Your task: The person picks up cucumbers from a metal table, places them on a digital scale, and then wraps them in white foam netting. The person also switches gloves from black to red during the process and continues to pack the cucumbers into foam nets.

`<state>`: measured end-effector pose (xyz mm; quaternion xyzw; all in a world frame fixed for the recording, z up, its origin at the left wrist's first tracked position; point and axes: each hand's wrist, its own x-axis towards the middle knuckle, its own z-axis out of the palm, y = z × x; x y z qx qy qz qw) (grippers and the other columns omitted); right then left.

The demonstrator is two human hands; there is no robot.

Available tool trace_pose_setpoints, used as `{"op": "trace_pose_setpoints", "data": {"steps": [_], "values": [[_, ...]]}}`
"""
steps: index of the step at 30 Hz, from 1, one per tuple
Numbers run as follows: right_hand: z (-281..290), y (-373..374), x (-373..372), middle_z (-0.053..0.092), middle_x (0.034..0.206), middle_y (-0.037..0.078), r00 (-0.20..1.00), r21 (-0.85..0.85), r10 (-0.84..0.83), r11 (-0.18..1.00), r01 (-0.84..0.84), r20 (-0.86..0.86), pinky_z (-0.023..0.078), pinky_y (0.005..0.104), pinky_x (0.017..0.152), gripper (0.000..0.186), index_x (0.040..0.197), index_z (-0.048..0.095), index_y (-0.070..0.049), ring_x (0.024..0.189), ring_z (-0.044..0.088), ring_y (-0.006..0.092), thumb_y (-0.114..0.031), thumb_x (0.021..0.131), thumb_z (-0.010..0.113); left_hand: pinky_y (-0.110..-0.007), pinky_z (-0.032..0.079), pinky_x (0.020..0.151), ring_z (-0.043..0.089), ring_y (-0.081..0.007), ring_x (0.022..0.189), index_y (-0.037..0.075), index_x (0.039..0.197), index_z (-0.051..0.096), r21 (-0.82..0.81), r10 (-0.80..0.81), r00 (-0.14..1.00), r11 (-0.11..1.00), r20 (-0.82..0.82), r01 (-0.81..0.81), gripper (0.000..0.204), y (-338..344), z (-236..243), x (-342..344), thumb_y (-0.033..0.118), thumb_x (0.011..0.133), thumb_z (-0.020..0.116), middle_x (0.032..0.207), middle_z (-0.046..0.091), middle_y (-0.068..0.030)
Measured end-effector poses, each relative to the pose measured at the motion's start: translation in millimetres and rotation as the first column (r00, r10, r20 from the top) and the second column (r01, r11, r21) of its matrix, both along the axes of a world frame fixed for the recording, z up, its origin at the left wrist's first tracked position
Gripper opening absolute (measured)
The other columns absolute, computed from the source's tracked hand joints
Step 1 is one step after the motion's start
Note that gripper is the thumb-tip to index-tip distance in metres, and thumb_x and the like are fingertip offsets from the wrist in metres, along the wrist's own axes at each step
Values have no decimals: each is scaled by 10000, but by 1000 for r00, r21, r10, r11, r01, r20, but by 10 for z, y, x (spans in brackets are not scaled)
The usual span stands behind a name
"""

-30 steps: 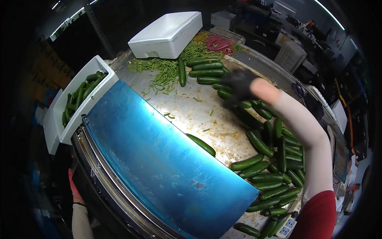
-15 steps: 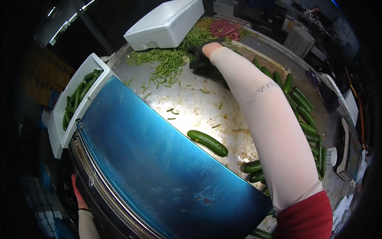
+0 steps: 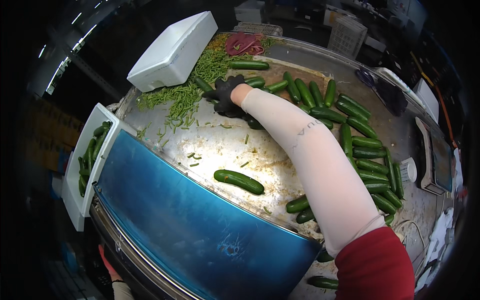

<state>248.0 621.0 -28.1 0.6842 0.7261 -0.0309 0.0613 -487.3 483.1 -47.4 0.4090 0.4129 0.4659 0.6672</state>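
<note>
My right hand [image 3: 227,96], in a black glove, reaches over the metal table's far part with its fingers spread. One cucumber [image 3: 202,84] lies at its fingertips beside a heap of cut green pieces [image 3: 182,102]. Another cucumber [image 3: 254,122] shows partly from under the wrist. Low on the left, my left hand [image 3: 108,262] is beside the outer edge of the blue-topped metal panel [image 3: 200,200]; its fingers are mostly hidden in shadow. A single cucumber [image 3: 239,181] rests on the table near the panel.
Many cucumbers [image 3: 367,152] lie to the right of my arm. A tilted white foam box [image 3: 172,55] stands at the back, near a dark red cloth [image 3: 244,44]. Another foam box [image 3: 102,150] at left holds cucumbers. A scale [image 3: 434,157] sits at far right.
The view has swung, so the table's contents appear farther left. My right hand, earlier blurred by the green heap, now shows spread fingers, and more cucumbers are visible around it.
</note>
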Motion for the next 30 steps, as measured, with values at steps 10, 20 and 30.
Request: {"op": "trace_pose_setpoints", "data": {"steps": [10,20,30], "values": [[168,-1487,574,618,1177,144,999,-62,29,998,-27,35,484,497,867,480,1377,493,-343,1070,583,382,-476,920,433,-410,393,1088,474,-292,1290,100,1489,348,-157,71,981,987,183,-43,653,-208,394,909,541,1009,316,1459,445,-114],[900,-1088,785,730,901,111,967,-545,-240,800,250,92,529,381,805,571,969,731,-83,807,696,246,-610,874,533,-384,264,1169,351,-253,1392,100,1533,227,-56,-144,983,987,113,151,606,-173,276,533,450,1042,281,1545,321,-86],[-820,341,1642,208,1582,137,930,480,-306,796,368,-206,258,468,1156,785,1527,241,-181,1435,229,382,-507,886,556,-352,409,1070,496,-217,1254,100,1505,303,-50,-5,989,999,-148,-2,545,66,-20,-194,390,1045,350,1445,448,-82]]}}
